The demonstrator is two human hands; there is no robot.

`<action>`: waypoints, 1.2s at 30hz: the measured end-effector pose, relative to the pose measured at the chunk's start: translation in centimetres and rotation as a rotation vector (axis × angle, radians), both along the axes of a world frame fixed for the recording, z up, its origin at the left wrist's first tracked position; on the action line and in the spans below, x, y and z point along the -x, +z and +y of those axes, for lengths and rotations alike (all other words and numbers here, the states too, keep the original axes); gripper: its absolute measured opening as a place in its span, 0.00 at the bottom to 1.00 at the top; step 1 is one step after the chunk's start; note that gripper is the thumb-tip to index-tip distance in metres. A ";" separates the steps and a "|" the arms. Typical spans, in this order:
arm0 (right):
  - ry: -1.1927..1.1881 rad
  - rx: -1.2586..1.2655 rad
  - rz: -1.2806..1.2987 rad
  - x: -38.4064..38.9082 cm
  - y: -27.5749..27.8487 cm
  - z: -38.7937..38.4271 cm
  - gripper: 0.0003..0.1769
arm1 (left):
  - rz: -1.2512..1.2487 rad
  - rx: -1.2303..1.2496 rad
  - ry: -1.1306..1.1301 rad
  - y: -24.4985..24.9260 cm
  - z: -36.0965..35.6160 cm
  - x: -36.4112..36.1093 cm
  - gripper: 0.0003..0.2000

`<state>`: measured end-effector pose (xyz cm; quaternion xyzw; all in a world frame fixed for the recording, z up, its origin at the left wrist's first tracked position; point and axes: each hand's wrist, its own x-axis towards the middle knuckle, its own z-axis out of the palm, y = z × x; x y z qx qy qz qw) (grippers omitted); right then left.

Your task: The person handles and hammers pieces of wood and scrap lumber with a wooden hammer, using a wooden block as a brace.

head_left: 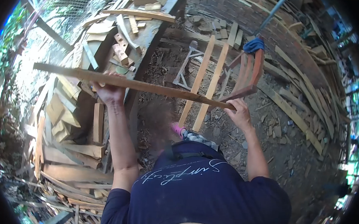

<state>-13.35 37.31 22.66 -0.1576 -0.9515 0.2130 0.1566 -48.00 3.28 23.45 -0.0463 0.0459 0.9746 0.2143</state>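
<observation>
left hand (110, 92), ten o'clock, curls round long board (148, 86); right hand (240, 114), one o'clock, pinches its end; balanced support helps.

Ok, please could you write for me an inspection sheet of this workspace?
Surface: workbench on the left side, covered largely by wood offcuts.
Job's things: one long plank, held raised in both hands.
Clutter: two pale strips lean or lie beyond the plank, I cannot tell which; scraps and boards on the dirt ground.
Grippers: bare hands; left hand grips the plank, right hand holds its right end.
Cables: nothing seen.
Surroundings: reddish wooden frame with blue cloth on top; netting at upper left.
</observation>
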 end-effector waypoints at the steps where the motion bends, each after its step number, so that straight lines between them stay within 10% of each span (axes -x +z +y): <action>1: -0.002 -0.002 0.024 -0.1 -0.5 0.1 0.17 | 0.127 -0.080 -0.066 -0.2 0.0 0.4 0.26; 24: 0.089 0.383 -0.325 -0.2 -5.8 -4.2 0.29 | 0.404 -0.253 -0.368 -1.4 3.7 1.8 0.09; 28: 0.004 0.742 -0.315 -1.4 -8.1 -5.6 0.29 | 0.026 -0.059 -0.242 -0.9 7.4 1.2 0.11; 30: -0.063 0.828 -0.281 -1.6 -8.7 -6.3 0.28 | 0.056 0.473 -0.282 -0.6 9.8 0.9 0.13; 36: -0.350 0.955 -0.165 -1.8 -10.1 -7.0 0.28 | 0.020 0.783 -0.722 -12.1 7.6 -2.4 0.12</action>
